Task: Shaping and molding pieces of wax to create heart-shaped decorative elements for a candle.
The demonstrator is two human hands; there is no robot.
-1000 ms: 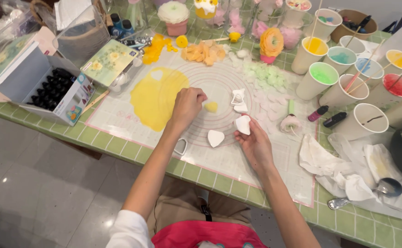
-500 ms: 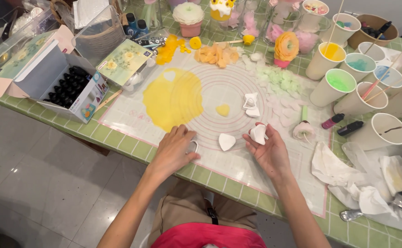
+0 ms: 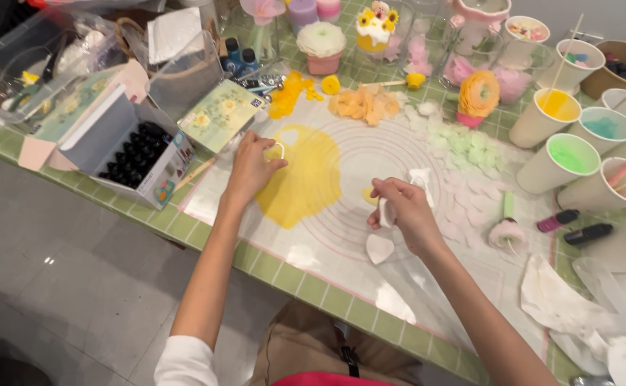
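Close to the table edge, one white heart-like petal (image 3: 379,249) lies flat on the clear mat (image 3: 341,300), already cut and set down. Just above it, the right hand (image 3: 406,214) is closed around another white petal piece (image 3: 386,212), pinching it with bent fingers. A few more white pieces (image 3: 420,177) sit just past that hand.

To the side, the left hand (image 3: 250,170) has its fingers curled onto a small ring cutter (image 3: 275,150), pressing it at the edge of the flat yellow sheet (image 3: 300,182). Most of that yellow sheet looks whole, with one hole near its top, so I think lots of cutting is left.

Farther back lie heaps of finished petals: pale pink ones (image 3: 474,207), green ones (image 3: 463,143), orange ones (image 3: 363,106) and yellow ones (image 3: 291,93). Behind them stand done flower pieces, like the orange flower (image 3: 479,94) and the white flower cup (image 3: 321,44). So many petals are made, and yellow and white ones are in the works.
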